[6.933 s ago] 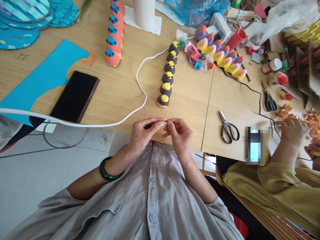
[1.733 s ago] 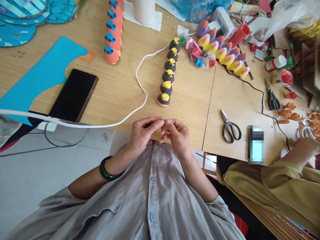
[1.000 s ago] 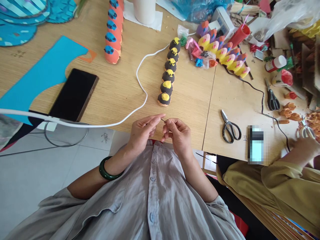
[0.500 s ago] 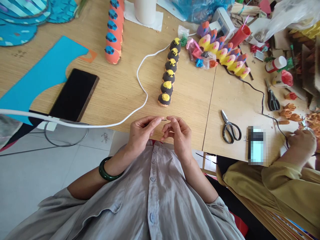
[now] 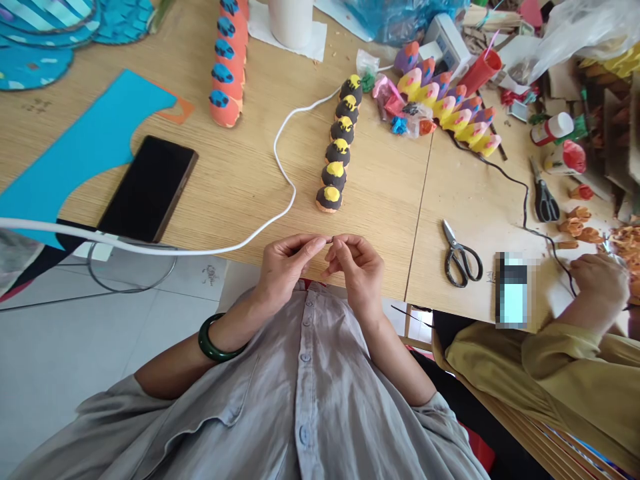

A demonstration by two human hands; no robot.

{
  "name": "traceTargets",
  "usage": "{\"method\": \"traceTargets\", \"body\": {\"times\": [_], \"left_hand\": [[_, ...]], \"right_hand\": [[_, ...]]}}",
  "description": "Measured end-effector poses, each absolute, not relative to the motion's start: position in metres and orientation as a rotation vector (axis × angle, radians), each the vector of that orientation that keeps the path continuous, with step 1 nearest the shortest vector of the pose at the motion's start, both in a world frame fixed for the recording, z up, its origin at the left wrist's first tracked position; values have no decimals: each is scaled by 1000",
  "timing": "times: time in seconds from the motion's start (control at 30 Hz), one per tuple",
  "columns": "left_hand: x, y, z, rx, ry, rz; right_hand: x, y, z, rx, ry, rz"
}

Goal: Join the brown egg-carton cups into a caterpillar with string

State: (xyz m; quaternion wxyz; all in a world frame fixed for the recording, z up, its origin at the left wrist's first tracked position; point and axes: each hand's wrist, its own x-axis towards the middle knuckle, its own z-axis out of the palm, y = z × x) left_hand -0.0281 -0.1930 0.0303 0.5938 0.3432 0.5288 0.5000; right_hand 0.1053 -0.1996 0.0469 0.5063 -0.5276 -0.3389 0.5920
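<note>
My left hand and my right hand meet at the table's front edge, fingertips nearly touching. Between them is a tiny dark piece, too small to name, pinched by thumb and forefinger on both sides. Just beyond my hands stands a row of black balls with yellow tops, orange underneath. To its left a white cable curves over the wood. A dark green bangle circles my left wrist.
A phone lies on the left beside a blue cutout. Scissors rest on the right. Further back are an orange-red row and a yellow-purple row. Another person's hand works at the far right.
My right thumb and forefinger have closed together on the dark piece, nearer my left fingertips. The other person's hand has shifted slightly left.
</note>
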Motion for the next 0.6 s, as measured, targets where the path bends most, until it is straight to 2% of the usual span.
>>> {"method": "traceTargets", "body": {"times": [0.3,0.6], "left_hand": [[-26,-193,30,798,1225,1162],[-27,-194,28,835,1283,1146]], "right_hand": [[104,-203,41,-1333,-981,1223],[106,-205,31,-1360,-1507,678]]}}
